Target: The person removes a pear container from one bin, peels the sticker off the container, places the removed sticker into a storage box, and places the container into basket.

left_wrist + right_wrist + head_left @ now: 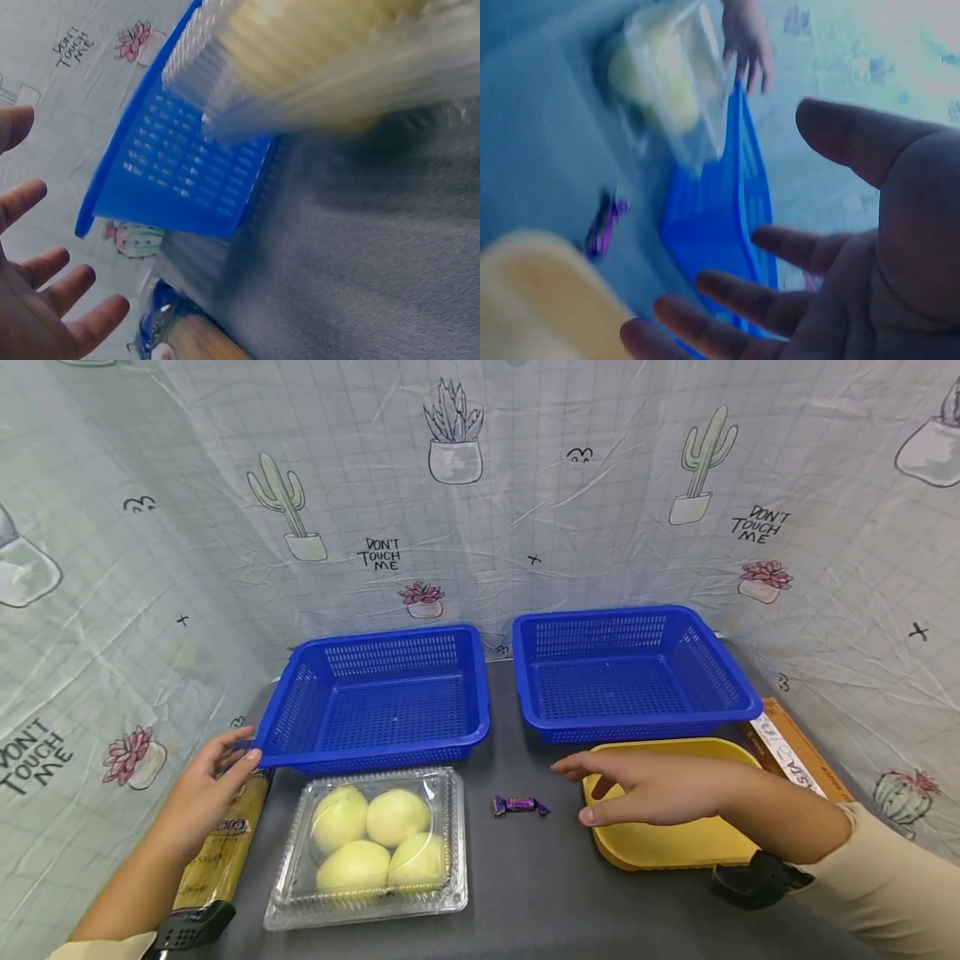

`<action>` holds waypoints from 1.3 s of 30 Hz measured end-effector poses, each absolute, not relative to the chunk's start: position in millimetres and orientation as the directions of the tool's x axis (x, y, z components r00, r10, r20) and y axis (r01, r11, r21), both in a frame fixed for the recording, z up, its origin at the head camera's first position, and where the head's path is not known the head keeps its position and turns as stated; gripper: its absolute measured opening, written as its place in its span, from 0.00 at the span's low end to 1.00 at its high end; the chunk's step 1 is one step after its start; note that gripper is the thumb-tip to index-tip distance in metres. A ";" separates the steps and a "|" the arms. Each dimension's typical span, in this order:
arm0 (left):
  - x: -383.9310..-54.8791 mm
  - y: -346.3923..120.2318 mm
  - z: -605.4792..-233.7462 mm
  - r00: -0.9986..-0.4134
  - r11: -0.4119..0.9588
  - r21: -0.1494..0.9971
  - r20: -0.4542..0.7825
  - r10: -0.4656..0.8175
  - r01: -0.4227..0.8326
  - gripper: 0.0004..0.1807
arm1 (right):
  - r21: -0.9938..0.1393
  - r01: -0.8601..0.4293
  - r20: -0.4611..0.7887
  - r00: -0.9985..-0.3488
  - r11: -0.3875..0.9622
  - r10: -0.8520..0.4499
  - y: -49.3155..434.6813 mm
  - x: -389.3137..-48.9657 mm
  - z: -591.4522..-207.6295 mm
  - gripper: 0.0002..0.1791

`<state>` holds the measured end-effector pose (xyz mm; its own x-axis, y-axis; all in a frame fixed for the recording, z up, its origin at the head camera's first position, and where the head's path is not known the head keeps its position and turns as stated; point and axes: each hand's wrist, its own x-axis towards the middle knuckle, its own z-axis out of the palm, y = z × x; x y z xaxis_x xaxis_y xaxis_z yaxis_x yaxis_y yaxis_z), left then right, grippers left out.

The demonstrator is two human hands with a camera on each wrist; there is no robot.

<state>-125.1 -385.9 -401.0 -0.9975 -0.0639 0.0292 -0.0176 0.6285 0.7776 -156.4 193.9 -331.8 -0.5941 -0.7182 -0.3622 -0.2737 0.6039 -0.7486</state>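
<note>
My left hand (pixel 202 789) is at the front left corner of the left blue basket (pixel 390 753), over a yellow pasta packet (pixel 217 852). In the left wrist view its fingers (pixel 101 319) are spread and hold nothing; the basket's rim appears apart from them. Above the left part of a yellow tray (pixel 675 852) hovers my right hand (pixel 660 785), its fingers extended and nothing held. Left of this hand lies a purple-wrapped candy (pixel 520 805). A clear lidded plastic box (pixel 367 906) with several pale yellow round fruits (pixel 354 868) sits in front of the left basket.
A second blue basket (pixel 637 727) stands at the back right. Beside it and the tray lies a brown and white box marked "PASTA" (pixel 795 756), partly hidden. Patterned cloth (pixel 495 527) hangs behind and along both sides of the dark grey tabletop (pixel 517 893).
</note>
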 end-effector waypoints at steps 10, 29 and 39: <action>-146.9 -389.7 -419.9 -0.996 0.525 0.849 0.082 -0.041 0.048 0.34 | -0.838 -0.159 -0.324 -0.625 0.522 -0.710 136.5 -142.3 -358.7 0.39; -154.0 -381.5 -444.2 -0.995 0.503 0.864 0.078 -0.057 0.039 0.33 | -0.935 -0.149 -0.095 -0.769 0.321 -0.632 51.2 -122.1 -433.6 0.52; -154.4 -381.5 -448.8 -0.999 0.463 0.886 0.048 -0.015 0.035 0.34 | -0.982 -0.095 0.002 -0.870 0.163 -0.494 24.6 -111.4 -467.9 0.47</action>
